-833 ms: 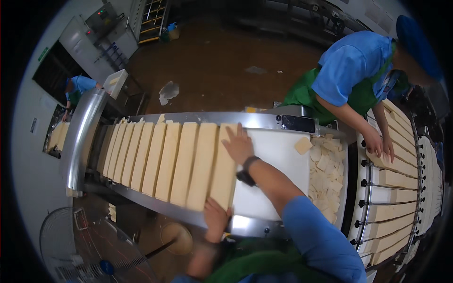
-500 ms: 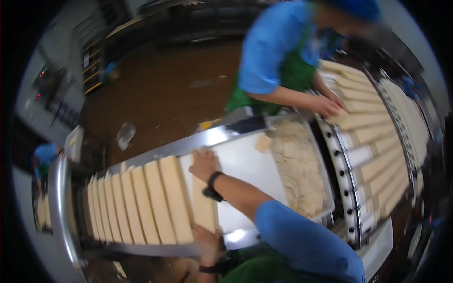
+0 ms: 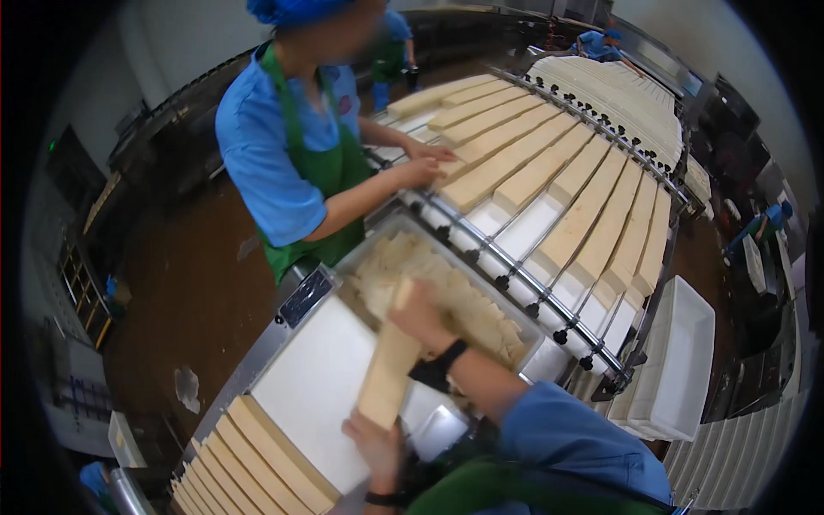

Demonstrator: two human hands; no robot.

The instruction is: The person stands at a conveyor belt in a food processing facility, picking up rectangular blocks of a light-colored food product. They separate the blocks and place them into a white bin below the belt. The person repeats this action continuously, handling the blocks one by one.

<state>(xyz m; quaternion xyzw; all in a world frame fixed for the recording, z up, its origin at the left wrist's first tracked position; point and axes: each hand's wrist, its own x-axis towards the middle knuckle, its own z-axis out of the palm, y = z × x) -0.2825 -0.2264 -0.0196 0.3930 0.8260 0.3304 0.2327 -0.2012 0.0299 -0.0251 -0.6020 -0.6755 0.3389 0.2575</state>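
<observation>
A long, pale-yellow bar (image 3: 388, 378), apparently of dough, lies tilted between my hands beside the scrap bin, over the white belt (image 3: 309, 369). My right hand (image 3: 421, 318), slightly blurred, grips its far end. At the near end, my left hand (image 3: 375, 446) has its fingers around the bar. Several similar bars (image 3: 273, 451) lie side by side at the lower left, apart from the held one. Thin pale scraps (image 3: 386, 262) fill the bin (image 3: 530, 330) just beyond my right hand, which partly hides them.
A co-worker (image 3: 300, 163) in blue and green stands across the bin, both hands on a bar of the wide conveyor (image 3: 524, 225). More bars lie there between metal guide rods. White crates (image 3: 687, 360) stand at the right. A metal rail with black knobs (image 3: 502, 281) borders the conveyor.
The view has turned right. My hands and a bar, earlier beside the row, are now by the scrap bin, away from the row. The co-worker's hands stay at the conveyor's edge.
</observation>
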